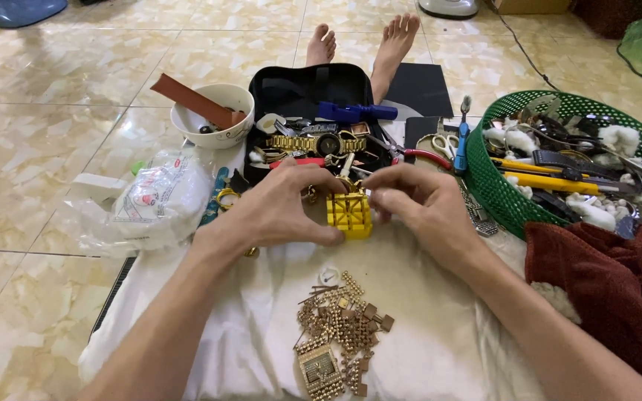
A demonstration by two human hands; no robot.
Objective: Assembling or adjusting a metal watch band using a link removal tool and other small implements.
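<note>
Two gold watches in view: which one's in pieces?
The square-faced gold watch on the white cloth, links scattered around it. The round-dial watch in the black case has its bracelet intact.

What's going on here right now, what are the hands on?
A person sits on a tiled floor, working over a white cloth. Both hands meet at a small yellow block holder: the left hand steadies its side, the right hand pinches at its top edge. A gold watch with loose bracelet links lies on the cloth nearer the person. Beyond are an open black case of watch parts, a white bowl and a green basket of tools.
</note>
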